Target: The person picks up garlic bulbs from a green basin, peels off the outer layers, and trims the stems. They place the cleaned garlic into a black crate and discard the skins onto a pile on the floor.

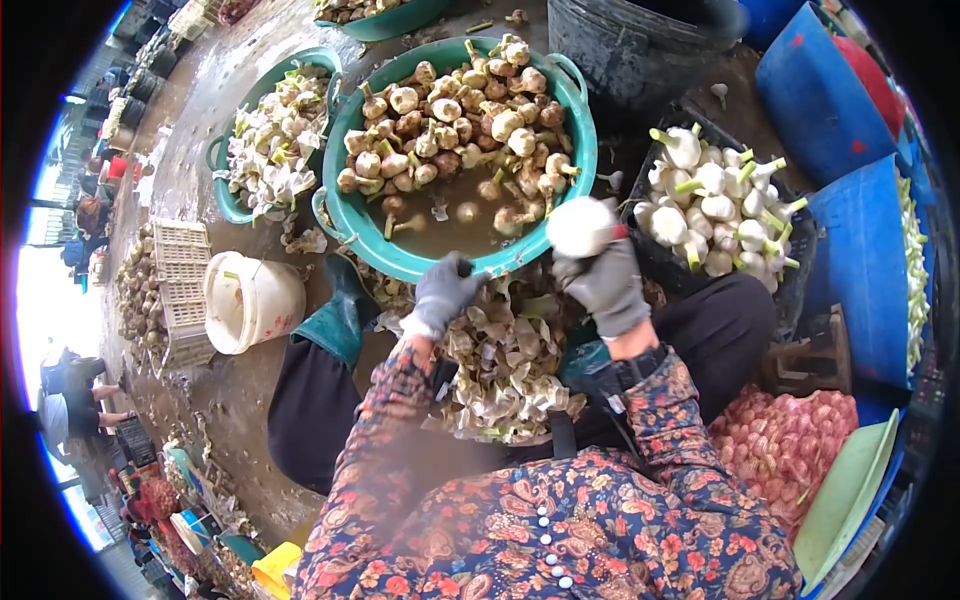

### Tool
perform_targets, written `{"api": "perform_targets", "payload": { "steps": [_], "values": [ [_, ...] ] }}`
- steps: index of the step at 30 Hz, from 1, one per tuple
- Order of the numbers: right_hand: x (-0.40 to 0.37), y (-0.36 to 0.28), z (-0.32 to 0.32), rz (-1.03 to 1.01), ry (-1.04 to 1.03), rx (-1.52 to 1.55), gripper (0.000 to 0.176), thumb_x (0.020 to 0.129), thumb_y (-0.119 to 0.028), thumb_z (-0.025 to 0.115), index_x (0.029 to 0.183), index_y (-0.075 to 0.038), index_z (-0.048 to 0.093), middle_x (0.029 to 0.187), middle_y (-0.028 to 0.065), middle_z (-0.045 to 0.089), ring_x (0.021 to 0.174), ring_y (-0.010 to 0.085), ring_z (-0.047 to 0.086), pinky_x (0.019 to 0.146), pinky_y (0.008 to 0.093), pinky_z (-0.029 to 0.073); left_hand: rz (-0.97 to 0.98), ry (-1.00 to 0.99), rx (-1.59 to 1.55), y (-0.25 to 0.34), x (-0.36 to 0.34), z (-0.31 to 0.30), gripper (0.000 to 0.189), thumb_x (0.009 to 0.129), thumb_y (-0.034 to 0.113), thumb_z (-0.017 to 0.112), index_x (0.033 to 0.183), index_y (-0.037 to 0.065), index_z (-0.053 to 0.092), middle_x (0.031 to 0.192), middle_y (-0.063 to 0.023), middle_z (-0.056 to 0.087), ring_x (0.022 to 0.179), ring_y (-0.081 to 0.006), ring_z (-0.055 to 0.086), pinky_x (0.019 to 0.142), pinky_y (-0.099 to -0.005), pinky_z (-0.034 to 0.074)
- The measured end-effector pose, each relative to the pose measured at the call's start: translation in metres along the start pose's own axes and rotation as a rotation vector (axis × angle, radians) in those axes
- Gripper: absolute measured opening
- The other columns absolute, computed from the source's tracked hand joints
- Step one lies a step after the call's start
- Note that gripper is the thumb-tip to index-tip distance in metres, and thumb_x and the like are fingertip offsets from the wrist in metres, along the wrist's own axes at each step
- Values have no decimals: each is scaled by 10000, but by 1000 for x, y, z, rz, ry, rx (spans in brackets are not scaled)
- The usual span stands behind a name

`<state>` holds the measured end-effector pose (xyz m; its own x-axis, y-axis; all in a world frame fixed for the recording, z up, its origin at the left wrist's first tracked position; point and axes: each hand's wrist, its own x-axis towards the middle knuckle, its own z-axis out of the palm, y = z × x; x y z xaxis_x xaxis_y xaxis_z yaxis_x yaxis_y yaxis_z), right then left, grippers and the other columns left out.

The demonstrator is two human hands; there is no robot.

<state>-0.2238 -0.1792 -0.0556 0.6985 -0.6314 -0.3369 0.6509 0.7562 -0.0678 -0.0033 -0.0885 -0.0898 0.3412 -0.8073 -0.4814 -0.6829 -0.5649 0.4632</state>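
Observation:
My right hand [605,285], in a grey glove, is closed on a white garlic bulb [580,228] by the right rim of a green tub [335,165]. The bulb is blurred, and a small red part shows beside it that I cannot identify. My left hand [448,290], gloved too, has its fingers curled at the tub's near rim; whatever it may hold is hidden. Brownish unpeeled garlic bulbs [450,110] sit in murky water inside the tub. Cleaned white garlic bulbs [710,200] fill a black crate to the right. Loose garlic skins [510,370] are heaped between my legs.
A second green basin [215,150] of skins stands left, near a white bucket [255,300] and a tipped cream crate [183,275]. Blue barrels [850,250] line the right side, with a red net sack [785,440] below. A black bucket [630,50] stands behind the tub.

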Motion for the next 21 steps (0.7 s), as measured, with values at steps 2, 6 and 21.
{"api": "perform_targets", "payload": {
  "steps": [2,6,21],
  "values": [
    [-15,-25,23,-94,-336,174,618,880,-584,368,1156,-39,462,841,16,557,683,125,495,561,261,409,78,89,-13,10,40,8,596,689,365,727,1173,75,534,1102,-148,600,1006,-269,582,892,-337,442],
    [-11,-41,29,-53,-132,-174,829,819,-722,263,1198,-10,454,788,13,526,654,156,484,552,262,370,248,56,-73,15,130,59,771,592,278,730,1273,67,438,1254,-192,478,1189,-305,444,996,-338,358],
    [23,38,-17,-322,599,-1698,430,847,-454,551,745,-45,632,654,213,547,581,363,475,584,377,424,426,131,-354,48,-3,13,579,632,230,809,1099,11,546,1062,-81,589,943,-144,570,822,-273,476]
  ]
}}
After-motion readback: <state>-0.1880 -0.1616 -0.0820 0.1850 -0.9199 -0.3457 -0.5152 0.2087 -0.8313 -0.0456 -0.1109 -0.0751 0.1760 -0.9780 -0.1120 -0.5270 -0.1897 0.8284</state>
